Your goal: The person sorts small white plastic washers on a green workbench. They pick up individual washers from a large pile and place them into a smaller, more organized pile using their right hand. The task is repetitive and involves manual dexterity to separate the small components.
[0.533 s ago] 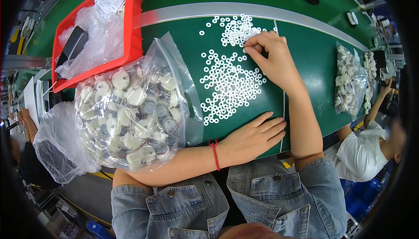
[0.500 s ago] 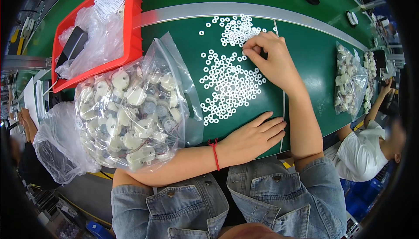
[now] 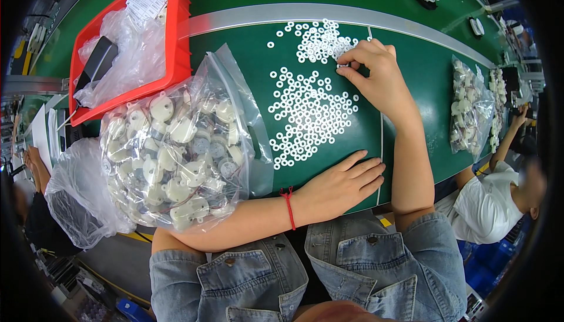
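Pinching one of the small white rings [image 3: 311, 113] scattered on the green bench [image 3: 411, 57] was the right hand [image 3: 379, 75]; left hand [image 3: 343, 184] lay flat, fingers spread, beside clear bag of parts [image 3: 176, 151].

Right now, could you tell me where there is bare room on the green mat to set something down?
Bare mat lies right of the right hand, up to the small clear bag. Crowded: the white rings fill the middle, and the big bag of round parts covers the left, above the left hand.
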The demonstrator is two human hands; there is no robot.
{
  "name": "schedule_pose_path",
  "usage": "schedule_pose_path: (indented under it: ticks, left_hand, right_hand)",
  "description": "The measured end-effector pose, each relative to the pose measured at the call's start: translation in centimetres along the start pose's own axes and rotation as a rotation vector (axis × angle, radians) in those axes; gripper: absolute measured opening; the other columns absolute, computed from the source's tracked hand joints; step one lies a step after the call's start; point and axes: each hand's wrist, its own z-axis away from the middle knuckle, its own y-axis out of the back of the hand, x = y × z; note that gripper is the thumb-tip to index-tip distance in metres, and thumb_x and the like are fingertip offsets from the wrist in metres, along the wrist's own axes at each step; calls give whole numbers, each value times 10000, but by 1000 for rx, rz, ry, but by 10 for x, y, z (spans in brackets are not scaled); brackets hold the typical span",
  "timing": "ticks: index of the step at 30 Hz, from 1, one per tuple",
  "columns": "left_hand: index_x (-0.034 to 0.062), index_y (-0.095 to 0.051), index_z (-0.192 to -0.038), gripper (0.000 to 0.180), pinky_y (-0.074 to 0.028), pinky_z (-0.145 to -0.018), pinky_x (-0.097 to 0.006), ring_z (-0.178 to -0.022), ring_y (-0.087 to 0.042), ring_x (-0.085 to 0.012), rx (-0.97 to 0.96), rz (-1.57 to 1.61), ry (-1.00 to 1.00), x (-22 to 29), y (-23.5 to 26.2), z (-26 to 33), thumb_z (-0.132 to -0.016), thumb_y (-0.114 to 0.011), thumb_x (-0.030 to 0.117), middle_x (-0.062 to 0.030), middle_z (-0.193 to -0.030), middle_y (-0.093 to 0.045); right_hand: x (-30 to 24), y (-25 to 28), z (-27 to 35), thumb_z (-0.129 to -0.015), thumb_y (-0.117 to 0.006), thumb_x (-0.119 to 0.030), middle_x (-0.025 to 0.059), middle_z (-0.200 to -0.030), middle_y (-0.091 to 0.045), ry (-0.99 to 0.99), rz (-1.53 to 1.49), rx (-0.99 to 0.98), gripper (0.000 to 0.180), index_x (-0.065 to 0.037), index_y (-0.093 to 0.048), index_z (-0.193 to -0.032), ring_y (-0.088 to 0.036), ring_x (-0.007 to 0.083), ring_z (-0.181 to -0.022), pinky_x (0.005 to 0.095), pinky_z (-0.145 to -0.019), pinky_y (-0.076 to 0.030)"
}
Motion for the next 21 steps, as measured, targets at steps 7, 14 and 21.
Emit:
schedule_pose_path:
  ticks: [7, 14, 21]
  left_hand:
    - [36, -609, -1383, 454, -303, -1249, -468, -1459, -460, -261, -12, -4, 1, 0, 1, 0, -950, -561, 165, -126, -1512, -551]
    - [37, -605, -1388, 456, -298, -1252, -469, -1463, -457, -258, -12, 4, 5, 0, 0, 0, -951, -559, 160, -128, -1514, -549]
    - [41, -604, -1392, 455, -292, -1255, -471, -1466, -453, -254, -20, 1, 5, 0, 0, 1, -955, -556, 163, -122, -1520, -545]
  right_hand:
    - [-1, 0, 0, -894, -750, -98, 30, -770, -641, -78, -92, -74, 50, -53, -733, -906, -587, 206, -819, 370, -868, -363]
    - [1, -2, -1, -900, -747, -123, 35, -778, -646, -121, -111, -56, 73, -53, -725, -894, -591, 208, -803, 377, -873, -374]
    - [1, 7, 1, -887, -756, -113, 35, -797, -654, -92, -74, -30, 75, -48, -718, -887, -590, 205, -798, 370, -883, -375]
